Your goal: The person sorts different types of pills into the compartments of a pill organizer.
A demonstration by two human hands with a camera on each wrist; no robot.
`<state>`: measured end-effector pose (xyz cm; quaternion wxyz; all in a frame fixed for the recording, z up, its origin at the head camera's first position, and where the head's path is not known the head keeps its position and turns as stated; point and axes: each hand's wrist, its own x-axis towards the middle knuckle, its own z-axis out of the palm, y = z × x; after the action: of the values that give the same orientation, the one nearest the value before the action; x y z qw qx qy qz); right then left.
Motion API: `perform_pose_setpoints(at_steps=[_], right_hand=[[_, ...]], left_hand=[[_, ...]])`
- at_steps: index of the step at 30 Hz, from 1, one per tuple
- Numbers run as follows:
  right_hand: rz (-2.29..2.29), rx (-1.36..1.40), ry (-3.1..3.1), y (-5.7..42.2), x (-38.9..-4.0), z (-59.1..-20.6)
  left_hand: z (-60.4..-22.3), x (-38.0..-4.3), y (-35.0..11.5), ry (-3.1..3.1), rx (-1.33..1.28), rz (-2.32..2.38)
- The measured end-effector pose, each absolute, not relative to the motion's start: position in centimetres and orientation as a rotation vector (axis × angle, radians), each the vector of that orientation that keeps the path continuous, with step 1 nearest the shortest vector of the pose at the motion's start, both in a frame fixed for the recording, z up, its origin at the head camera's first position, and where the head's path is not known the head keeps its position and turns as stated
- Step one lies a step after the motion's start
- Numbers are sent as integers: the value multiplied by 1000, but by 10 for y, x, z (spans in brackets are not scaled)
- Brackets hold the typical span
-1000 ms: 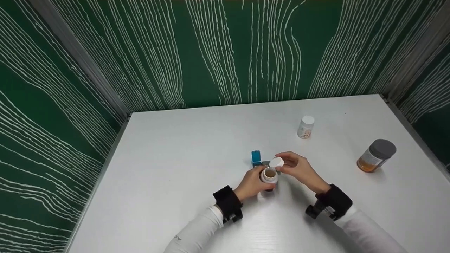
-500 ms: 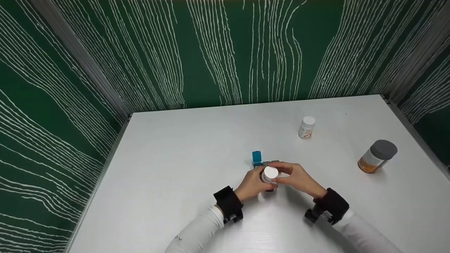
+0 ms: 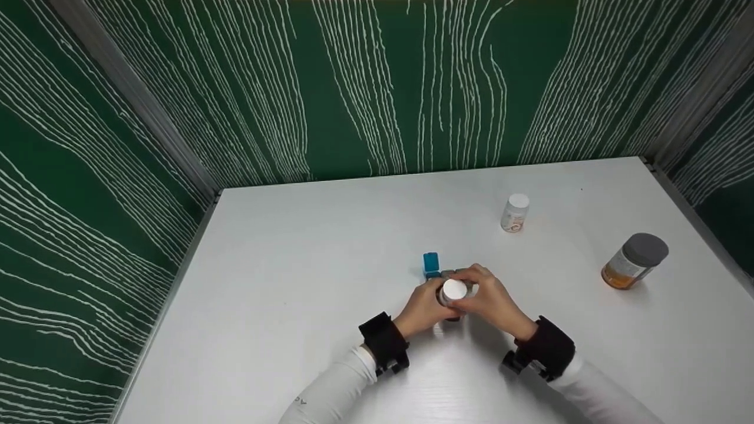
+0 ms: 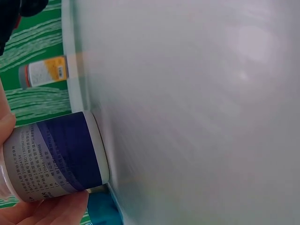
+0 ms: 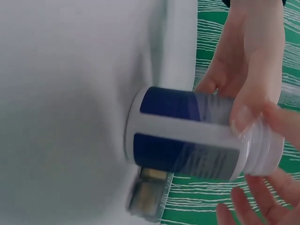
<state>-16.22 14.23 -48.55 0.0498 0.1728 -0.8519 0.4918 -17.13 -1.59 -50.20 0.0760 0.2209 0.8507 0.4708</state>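
Observation:
A white pill bottle (image 4: 56,157) with a blue and grey label stands upright, its base down at the table top. My left hand (image 3: 420,310) grips it around the side. On its mouth sits the white cap (image 3: 455,289), which my right hand (image 3: 493,301) pinches between thumb and fingers. Just behind the bottle lies a pill organizer with a raised blue lid (image 3: 431,261) and grey lids (image 3: 448,274). Hands and bottle hide much of the organizer. Its small compartments (image 5: 149,194) show beside the bottle in the right wrist view.
A smaller white-capped bottle (image 3: 515,213) stands at the back right of the white table (image 3: 294,247). Farther right is an amber jar (image 3: 635,260) with a grey lid. Green walls (image 3: 336,88) with white lines enclose the table.
My right hand has brought the cap down onto the bottle's open mouth, then turned and shifted slightly inward around it. My left hand keeps its hold on the bottle.

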Motion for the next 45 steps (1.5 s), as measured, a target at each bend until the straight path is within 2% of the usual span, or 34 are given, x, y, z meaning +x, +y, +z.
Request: perform_pose_setpoints(at_steps=[6,9,15,18,22,33,37,41,45], right_hand=[[1173,376,-2722,131,-158,-479],[1130,453,-2796,136,-161,-477],[1718,881,-2744,165,-167,-473],[1860,976,-2641,171,-168,-476],[1795,909,-2565,168,-167,-481],[1536,404,-2603,142,-154,-480],[1361,299,-2582,133,-151,-484],[1311,387,-2650,132,-154,-489],[1678,673,-2701,147,-157,-486]], left_hand=[[-501,-171,-15,2539,629,1392],[-502,-171,-14,2555,646,1396],[-505,-170,-15,2551,677,1429],[-507,-170,-15,2535,681,1453],[-506,-170,-15,2531,696,1458],[-504,-170,-13,2558,645,1398],[-505,-170,-13,2559,657,1407],[-505,-170,-16,2582,702,1397],[-506,-170,-18,2582,724,1390]])
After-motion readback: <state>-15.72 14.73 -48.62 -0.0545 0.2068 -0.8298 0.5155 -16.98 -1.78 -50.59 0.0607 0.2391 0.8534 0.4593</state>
